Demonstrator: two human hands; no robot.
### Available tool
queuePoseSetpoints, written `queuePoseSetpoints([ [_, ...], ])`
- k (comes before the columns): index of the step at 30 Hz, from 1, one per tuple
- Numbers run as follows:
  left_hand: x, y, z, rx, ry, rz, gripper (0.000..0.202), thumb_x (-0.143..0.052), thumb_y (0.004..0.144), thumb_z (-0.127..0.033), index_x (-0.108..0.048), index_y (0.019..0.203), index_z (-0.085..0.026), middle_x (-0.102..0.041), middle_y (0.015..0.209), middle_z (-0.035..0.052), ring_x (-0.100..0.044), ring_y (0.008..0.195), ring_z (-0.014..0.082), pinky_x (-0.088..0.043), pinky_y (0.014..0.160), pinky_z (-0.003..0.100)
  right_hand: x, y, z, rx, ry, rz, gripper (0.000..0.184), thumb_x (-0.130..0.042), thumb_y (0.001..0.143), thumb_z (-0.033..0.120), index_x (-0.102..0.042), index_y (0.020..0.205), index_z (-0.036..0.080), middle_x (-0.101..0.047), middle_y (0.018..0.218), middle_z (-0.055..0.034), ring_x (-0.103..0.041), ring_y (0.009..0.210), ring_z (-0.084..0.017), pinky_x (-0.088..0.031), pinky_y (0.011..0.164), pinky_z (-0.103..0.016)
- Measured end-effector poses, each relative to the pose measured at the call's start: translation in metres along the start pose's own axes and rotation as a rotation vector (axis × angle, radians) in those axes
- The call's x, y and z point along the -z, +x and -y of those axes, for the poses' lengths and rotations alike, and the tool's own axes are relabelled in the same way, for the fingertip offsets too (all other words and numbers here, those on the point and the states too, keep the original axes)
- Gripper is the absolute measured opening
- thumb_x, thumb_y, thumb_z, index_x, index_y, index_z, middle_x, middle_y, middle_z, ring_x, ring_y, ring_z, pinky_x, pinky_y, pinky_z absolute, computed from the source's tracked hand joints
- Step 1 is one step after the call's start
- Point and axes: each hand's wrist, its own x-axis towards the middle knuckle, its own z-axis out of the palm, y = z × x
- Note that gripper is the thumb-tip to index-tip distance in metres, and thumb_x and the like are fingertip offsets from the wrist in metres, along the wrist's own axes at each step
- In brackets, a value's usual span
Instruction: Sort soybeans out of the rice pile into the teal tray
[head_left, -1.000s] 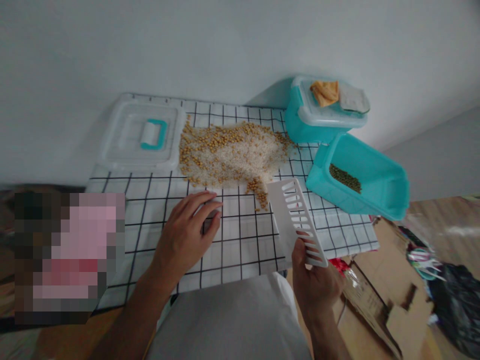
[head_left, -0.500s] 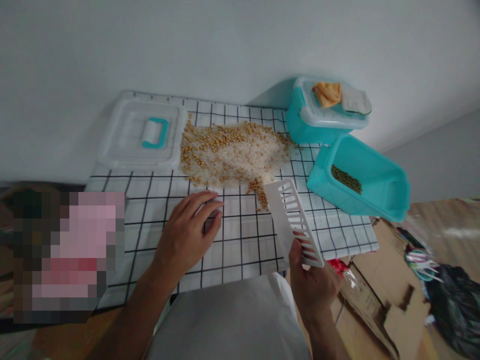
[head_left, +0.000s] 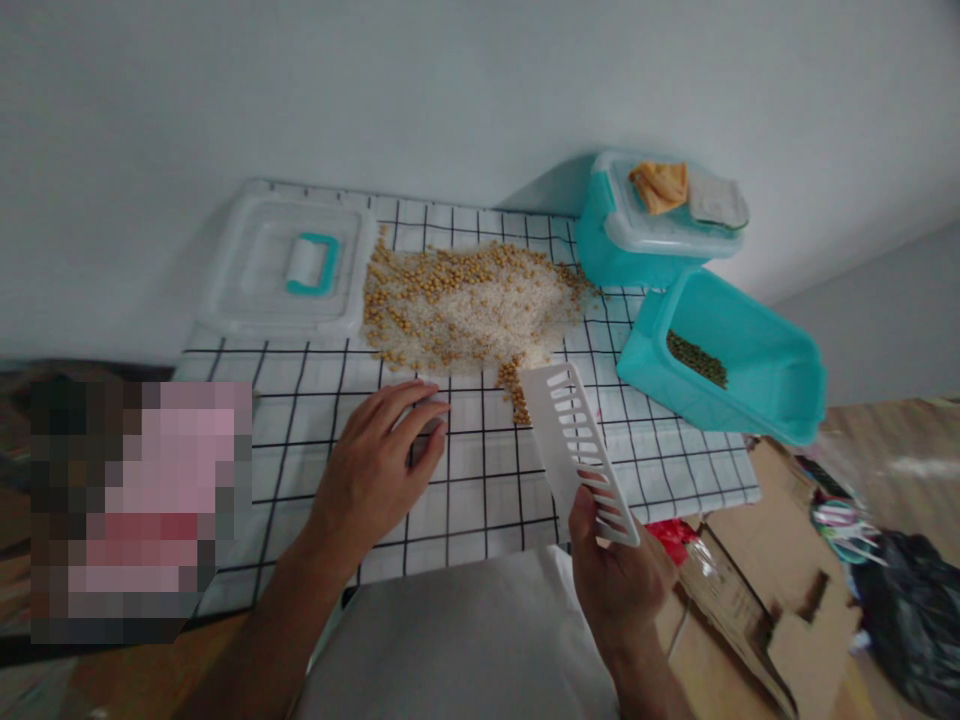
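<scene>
My right hand (head_left: 616, 575) grips the near end of a white slotted plastic scoop (head_left: 574, 440). Its far edge rests by a small trail of yellow beans at the near side of a pile of rice and soybeans (head_left: 469, 305) on a black-and-white checked cloth (head_left: 480, 480). Just below the pile, my left hand (head_left: 375, 465) lies flat on the cloth, fingers together and stretched out, holding nothing.
A clear lid with a teal handle (head_left: 289, 268) lies left of the pile. A teal tub with green beans (head_left: 724, 358) sits at right, a lidded teal box (head_left: 652, 225) behind it. Cardboard (head_left: 757, 590) and clutter lie on the floor at right. A blurred patch covers the left.
My right hand and the scoop have shifted a little to the left, toward the trail of beans. The left hand has stayed in place.
</scene>
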Motion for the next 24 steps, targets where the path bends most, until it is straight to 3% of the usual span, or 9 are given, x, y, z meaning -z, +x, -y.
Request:
queuePoseSetpoints([
  [13, 0.000, 0.000, 0.000, 0.014, 0.000, 0.011, 0.026, -0.060, 0.096, -0.022, -0.063, 0.121, -0.022, -0.062, 0.135, 0.0077, -0.054, 0.132, 0.0268, -0.042, 0.118, 0.048, -0.002, -0.003, 0.002, 0.013, 0.046, 0.016, 0.019, -0.062, 0.097, 0.025, -0.079, 0.096, 0.018, -0.077, 0.073, -0.0031, -0.073, 0.062, -0.012, -0.055, 0.064, -0.019],
  [19, 0.000, 0.000, 0.000, 0.012, 0.005, 0.004, 0.026, -0.061, 0.096, -0.022, -0.063, 0.122, -0.022, -0.062, 0.135, 0.0077, -0.054, 0.131, 0.0271, -0.043, 0.117, 0.049, 0.000, 0.000, 0.003, 0.013, 0.051, 0.023, 0.020, -0.060, 0.098, 0.027, -0.078, 0.097, 0.018, -0.081, 0.083, -0.0035, -0.075, 0.066, -0.013, -0.056, 0.063, -0.020],
  [24, 0.000, 0.000, 0.000, 0.008, 0.001, 0.007, 0.024, -0.060, 0.096, -0.021, -0.063, 0.120, -0.021, -0.062, 0.134, 0.0078, -0.054, 0.132, 0.0267, -0.042, 0.118, 0.048, 0.006, 0.006, -0.011, -0.016, -0.006, 0.038, 0.019, -0.061, 0.098, 0.027, -0.077, 0.100, 0.018, -0.081, 0.085, -0.0038, -0.076, 0.069, -0.013, -0.057, 0.068, -0.019],
])
